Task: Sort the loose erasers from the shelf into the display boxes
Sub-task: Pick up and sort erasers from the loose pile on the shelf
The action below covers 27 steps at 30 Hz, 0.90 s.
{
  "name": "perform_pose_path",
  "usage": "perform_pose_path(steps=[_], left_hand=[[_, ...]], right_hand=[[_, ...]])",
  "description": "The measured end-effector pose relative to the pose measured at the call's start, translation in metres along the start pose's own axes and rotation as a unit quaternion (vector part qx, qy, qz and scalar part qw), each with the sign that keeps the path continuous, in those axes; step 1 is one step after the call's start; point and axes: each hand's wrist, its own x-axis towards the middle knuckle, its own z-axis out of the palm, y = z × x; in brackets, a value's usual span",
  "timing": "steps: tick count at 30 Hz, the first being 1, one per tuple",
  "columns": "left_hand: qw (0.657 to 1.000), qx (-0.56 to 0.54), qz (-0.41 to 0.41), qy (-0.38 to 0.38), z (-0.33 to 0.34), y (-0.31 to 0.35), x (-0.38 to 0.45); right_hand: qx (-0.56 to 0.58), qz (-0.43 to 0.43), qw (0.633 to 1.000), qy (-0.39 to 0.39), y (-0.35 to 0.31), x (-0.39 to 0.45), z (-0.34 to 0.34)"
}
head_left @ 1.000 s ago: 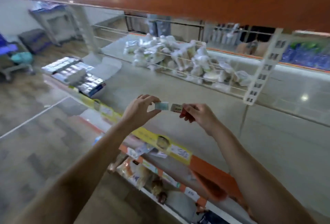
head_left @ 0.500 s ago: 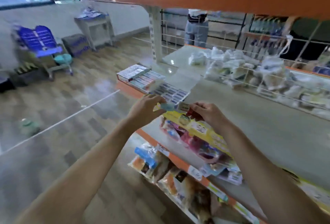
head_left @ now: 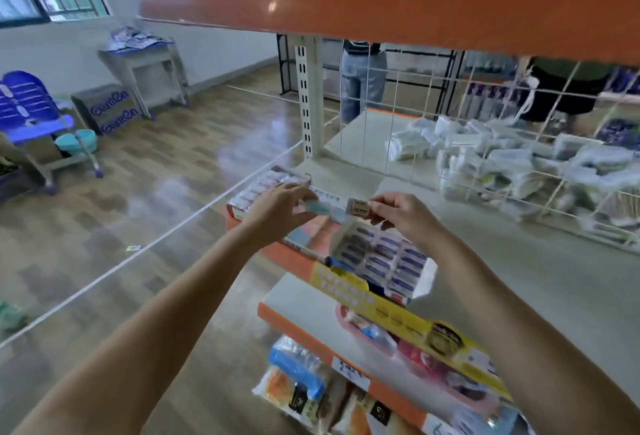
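Closest to the camera, two bare forearms reach forward over the shelf edge. Below them, lower shelf with orange trim holds snack packets in clear wrap, and a yellow price strip runs along the edge above. Left hand pinches a pale blue eraser between thumb and fingers, fingers curled round it. Right hand pinches a second eraser, white with a tan printed sleeve, held by its right end. The two erasers sit end to end, near each other or touching; blur hides which. Both are small rectangular blocks, held in the air just above the display boxes. Right under the right hand, an open display box sits on the grey shelf, filled with rows of white erasers in dark blue sleeves, lying flat in neat columns. Behind the left hand, a second display box at the shelf's corner holds rows of white and pinkish wrapped erasers, partly hidden by the hand. Further back on the same shelf, behind a white wire grid, lies a pile of clear plastic-wrapped packets. An orange upper shelf spans the top. Beyond the grid, a person in jeans stands, and another in dark shorts at right. Far left on the wood floor: a cardboard carton, a blue chair, a small table.
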Motion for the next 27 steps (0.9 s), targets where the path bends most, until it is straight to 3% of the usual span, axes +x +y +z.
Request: perform_pose_path(steps=[8, 19, 27], left_hand=[[0.99, -0.033, 0.082, -0.107, 0.031, -0.033, 0.046], [0.958, -0.03, 0.221, -0.181, 0.033, -0.041, 0.063], [0.945, -0.004, 0.261, -0.195, 0.037, -0.032, 0.065]], right_hand=[[-0.004, 0.049, 0.998, 0.049, 0.007, 0.054, 0.01], [-0.066, 0.092, 0.985, 0.131, -0.004, 0.061, 0.024], [-0.08, 0.126, 0.973, 0.176, -0.009, 0.046, 0.033]])
